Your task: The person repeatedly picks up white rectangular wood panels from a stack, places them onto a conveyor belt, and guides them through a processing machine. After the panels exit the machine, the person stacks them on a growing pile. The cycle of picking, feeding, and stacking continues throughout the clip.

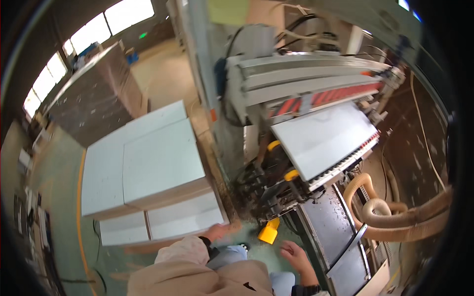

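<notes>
My left hand is at the near right corner of the stacked white panels. It is blurred, its fingers look stretched out, and nothing shows in them; whether it touches the lower panel I cannot tell. My right hand hangs in front of me with loosely bent fingers apart and holds nothing. Just beyond it is a yellow plastic piece low by the machine. A white panel lies tilted on the machine, above a row of small rollers.
Beige ribbed hoses coil at the right, beside a dark metal conveyor bed. A tall stack of brown boards stands at the far left. A yellow line runs along the green floor. Black cables lie at lower left.
</notes>
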A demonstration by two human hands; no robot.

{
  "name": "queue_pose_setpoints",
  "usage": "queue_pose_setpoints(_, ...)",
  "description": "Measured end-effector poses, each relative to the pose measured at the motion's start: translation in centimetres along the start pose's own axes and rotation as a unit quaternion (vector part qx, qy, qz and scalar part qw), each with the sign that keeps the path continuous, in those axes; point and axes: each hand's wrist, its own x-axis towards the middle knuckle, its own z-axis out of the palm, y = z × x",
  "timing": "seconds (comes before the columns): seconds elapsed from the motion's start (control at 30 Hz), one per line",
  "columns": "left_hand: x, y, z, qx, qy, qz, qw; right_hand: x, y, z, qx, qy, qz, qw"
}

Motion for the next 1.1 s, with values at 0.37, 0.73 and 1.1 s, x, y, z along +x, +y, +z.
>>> queue_pose_setpoints(0.37,-22.4,-13.2,-2.9,-0.342,0.359,-0.132,0.858,14.1,6.9,11.6,0.119,-0.217,0.318,0.915)
queue_pose_setpoints(0.73,-13.4,-22.8,-11.9,-0.536,0.359,-0.085,0.760,22.8,27.0,21.2,0.442,-0.165,0.384,0.793)
queue_pose_setpoints(1.1,-3.0,-23.7,-23.8,-0.568,0.406,-0.032,0.715,32.3,27.4,35.9,0.100,0.102,0.206,0.968)
